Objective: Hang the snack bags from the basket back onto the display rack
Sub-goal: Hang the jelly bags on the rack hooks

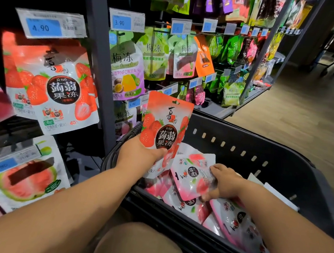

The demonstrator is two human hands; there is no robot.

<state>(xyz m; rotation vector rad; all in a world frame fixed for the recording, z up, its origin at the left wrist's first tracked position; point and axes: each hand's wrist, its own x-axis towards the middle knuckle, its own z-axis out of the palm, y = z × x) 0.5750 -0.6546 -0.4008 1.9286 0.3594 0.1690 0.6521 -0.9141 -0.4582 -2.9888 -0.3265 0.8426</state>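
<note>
Several hung strawberry bags (59, 91) sit at far left on the display rack (99, 58), under the 4.90 price tag (49, 25). So that peg is part stocked, tho can't tell which of them were put back in this job. Below hangs a watermelon bag (26, 176): diff. product, prob. not part of it.

Moving right, the left hand (139, 154) grips a strawberry bag (166, 126) near its btm edge, thumb over the front. Bag is upright w/ hang hole at top, above the near-left corner of the basket (261, 153) and apart from the rack, so not yet on a peg. It matches the hung ones, so I'd judge it's meant for the 4.90 peg.

Next over, the right hand (226, 183) is down inside the basket, fingers curled round a pink-and-white bag (194, 176), which is tilted and raised a bit off the rest.

Under and right of that, a pile of bags (231, 216) lies loose in the basket; several visible, maybe more hidden underneath.

Progress, as a judgement: early-to-mid. 1 bag in hand ready to hang, 1 being picked up, most of the load left to go on the rack.
</note>
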